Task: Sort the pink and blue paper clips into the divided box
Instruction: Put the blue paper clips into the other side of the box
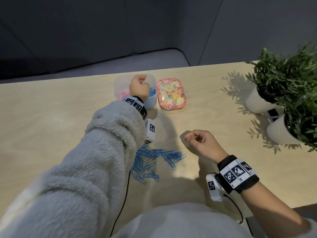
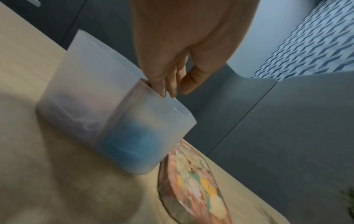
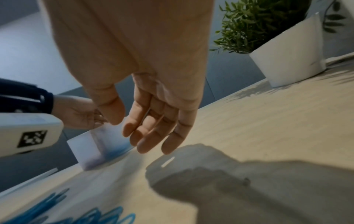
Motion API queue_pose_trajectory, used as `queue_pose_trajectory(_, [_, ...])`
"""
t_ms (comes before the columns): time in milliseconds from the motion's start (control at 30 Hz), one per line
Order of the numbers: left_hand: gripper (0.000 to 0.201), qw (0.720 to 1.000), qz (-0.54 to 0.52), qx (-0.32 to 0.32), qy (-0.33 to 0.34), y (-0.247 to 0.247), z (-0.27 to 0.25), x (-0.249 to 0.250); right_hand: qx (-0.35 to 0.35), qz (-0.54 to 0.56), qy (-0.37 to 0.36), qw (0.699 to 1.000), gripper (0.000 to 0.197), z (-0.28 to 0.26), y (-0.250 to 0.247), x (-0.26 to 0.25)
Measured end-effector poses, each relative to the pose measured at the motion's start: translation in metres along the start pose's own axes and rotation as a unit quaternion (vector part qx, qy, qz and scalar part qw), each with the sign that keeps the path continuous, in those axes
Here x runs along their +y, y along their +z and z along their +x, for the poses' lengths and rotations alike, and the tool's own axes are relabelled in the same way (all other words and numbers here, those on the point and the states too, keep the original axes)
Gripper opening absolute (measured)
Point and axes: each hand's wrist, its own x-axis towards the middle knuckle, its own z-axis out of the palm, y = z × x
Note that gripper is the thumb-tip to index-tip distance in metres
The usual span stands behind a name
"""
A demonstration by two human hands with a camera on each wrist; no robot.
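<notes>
Head view: the left hand [image 1: 139, 86] is hovering over the translucent divided plastic box [image 1: 151, 102] on the pale wooden counter [image 1: 51, 117], fingers loosely bunched, holding nothing visible. Loose blue wire paper clips [image 1: 151, 162] are lying nearer than the box; the right hand [image 1: 200, 143], empty, is curling loosely right of them.

Left wrist view: fingers [image 2: 159, 81] are dangling together above the box's [image 2: 118, 121] divider, blue clips [image 2: 130, 145] showing through its right compartment.

Right wrist view: relaxed fingers [image 3: 151, 128] are hanging apart above the counter [image 3: 249, 121].

I count one divided box [image 1: 118, 83], one floral tin [image 1: 171, 93], two potted plants [image 1: 283, 79] — and a blue clip pile [image 1: 151, 162] too tangled to number.
</notes>
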Motion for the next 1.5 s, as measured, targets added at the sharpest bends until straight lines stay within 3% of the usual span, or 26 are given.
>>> queue_pose_trajectory(133, [0.035, 0.994, 0.003, -0.029, 0.103, -0.010, -0.031, -0.004, -0.051, -0.086, -0.012, 0.995, 0.015, -0.007, 0.002, 0.012])
queue_pose_trajectory(200, [0.027, 0.982, 0.064, -0.099, 0.148, -0.019, -0.053, -0.014, -0.099, -0.195, -0.033, 0.975, 0.046, -0.011, 0.005, 0.019])
queue_pose_trajectory(233, [0.024, 0.961, 0.144, -0.165, 0.170, -0.024, -0.064, -0.022, -0.117, -0.241, -0.037, 0.963, 0.064, -0.014, 0.008, 0.020])
queue_pose_trajectory(267, [0.023, 0.921, 0.246, -0.236, 0.188, -0.029, -0.076, -0.031, -0.128, -0.274, -0.041, 0.952, 0.077, -0.017, 0.011, 0.020])
queue_pose_trajectory(333, [0.031, 0.826, 0.414, -0.331, 0.192, -0.037, -0.097, -0.049, -0.133, -0.317, -0.061, 0.937, 0.085, -0.024, 0.020, 0.017])
queue_pose_trajectory(367, [0.039, 0.794, 0.459, -0.353, 0.186, -0.039, -0.106, -0.056, -0.134, -0.335, -0.072, 0.930, 0.084, -0.027, 0.025, 0.016])
queue_pose_trajectory(433, [0.052, 0.772, 0.481, -0.377, 0.177, -0.038, -0.121, -0.071, -0.137, -0.354, -0.085, 0.921, 0.081, -0.029, 0.033, 0.012])
queue_pose_trajectory(500, [0.051, 0.781, 0.457, -0.385, 0.183, -0.034, -0.133, -0.081, -0.135, -0.366, -0.083, 0.917, 0.070, -0.030, 0.041, 0.009])
queue_pose_trajectory(700, [0.024, 0.796, 0.439, -0.361, 0.208, -0.023, -0.146, -0.088, -0.105, -0.453, -0.122, 0.877, 0.029, -0.024, 0.056, 0.007])
queue_pose_trajectory(833, [0.021, 0.796, 0.445, -0.358, 0.199, -0.023, -0.150, -0.091, -0.098, -0.550, -0.146, 0.816, 0.010, -0.024, 0.057, 0.002])
queue_pose_trajectory(900, [0.021, 0.803, 0.436, -0.358, 0.191, -0.024, -0.149, -0.090, -0.110, -0.568, -0.158, 0.800, 0.027, -0.019, 0.059, 0.013])
queue_pose_trajectory(1000, [0.022, 0.822, 0.414, -0.361, 0.150, -0.031, -0.144, -0.088, -0.119, -0.559, -0.193, 0.798, 0.032, -0.018, 0.059, 0.012])
queue_pose_trajectory(1200, [0.021, 0.820, 0.424, -0.360, 0.133, -0.038, -0.141, -0.090, -0.178, -0.366, -0.071, 0.911, 0.006, -0.005, 0.045, -0.006])
queue_pose_trajectory(1367, [0.016, 0.827, 0.407, -0.353, 0.160, -0.040, -0.144, -0.093, -0.119, -0.274, -0.110, 0.948, 0.015, 0.033, 0.026, -0.045])
queue_pose_trajectory(1500, [0.015, 0.836, 0.382, -0.370, 0.132, -0.045, -0.140, -0.093, -0.041, -0.225, -0.134, 0.964, 0.026, 0.082, 0.029, -0.104])
